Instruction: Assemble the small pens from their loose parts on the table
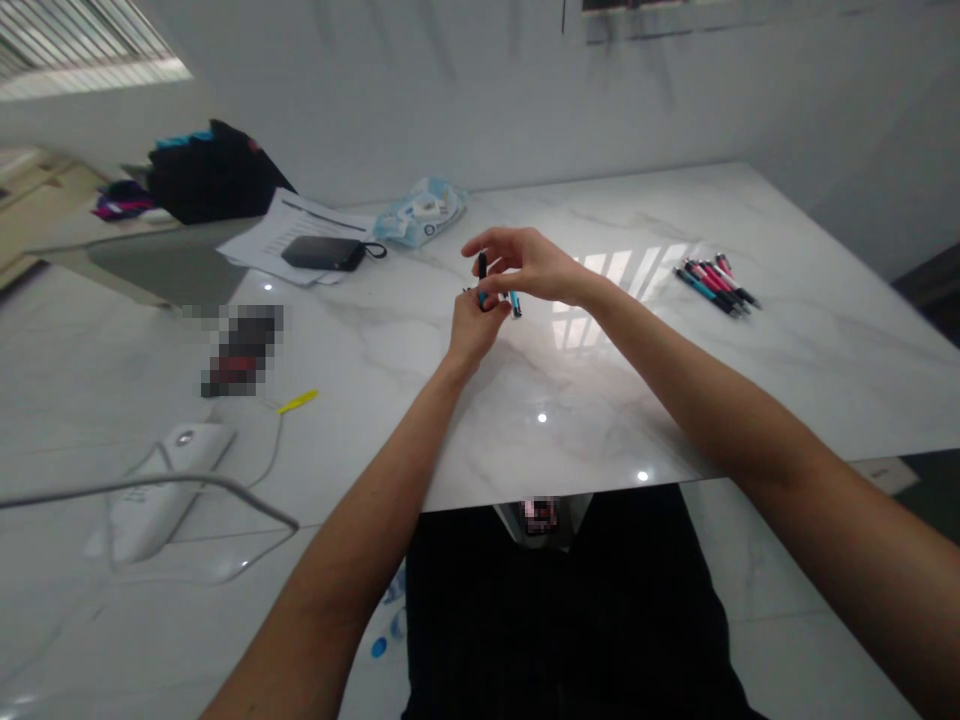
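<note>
Both my hands meet over the middle of the white marble-patterned table. A blue-and-black pen stands nearly upright between them. My right hand comes over from the right, its thumb and curled fingers around this pen and the index finger stretched above. Just below, my left hand is closed, back towards me, with its fingers mostly hidden. A light-blue pen with a silvery end sticks out beside the left thumb, apparently in that hand. To the right, several pens in blue, red, white and black lie in a loose group.
At the back are a blue-white soft pack, printed papers and a black rectangular device with a loop. Left of my arm lie a white power strip, a grey cable and a yellow tag. A dark bag sits beyond.
</note>
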Motion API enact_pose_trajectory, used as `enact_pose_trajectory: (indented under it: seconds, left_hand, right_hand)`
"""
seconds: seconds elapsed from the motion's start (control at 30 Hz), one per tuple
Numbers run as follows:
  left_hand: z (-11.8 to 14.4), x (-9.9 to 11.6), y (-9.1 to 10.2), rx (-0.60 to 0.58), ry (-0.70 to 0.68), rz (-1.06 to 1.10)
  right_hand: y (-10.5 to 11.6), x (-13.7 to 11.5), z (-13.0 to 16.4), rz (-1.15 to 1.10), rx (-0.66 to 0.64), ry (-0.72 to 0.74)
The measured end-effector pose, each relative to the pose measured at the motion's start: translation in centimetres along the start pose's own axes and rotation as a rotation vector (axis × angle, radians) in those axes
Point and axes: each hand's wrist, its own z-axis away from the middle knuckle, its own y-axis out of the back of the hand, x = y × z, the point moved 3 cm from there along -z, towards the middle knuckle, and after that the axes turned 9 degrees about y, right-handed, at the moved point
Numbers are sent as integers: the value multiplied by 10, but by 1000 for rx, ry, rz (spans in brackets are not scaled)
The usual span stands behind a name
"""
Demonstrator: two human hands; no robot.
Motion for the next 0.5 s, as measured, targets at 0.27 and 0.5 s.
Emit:
enact_pose_trajectory:
  seconds: [0.27,0.5]
  left_hand:
    - [1,0,0,-6,23,23]
    - [2,0,-1,-14,6,20]
  right_hand:
    - [1,0,-2,42,6,13]
    - [1,-2,-1,44,-9,-7]
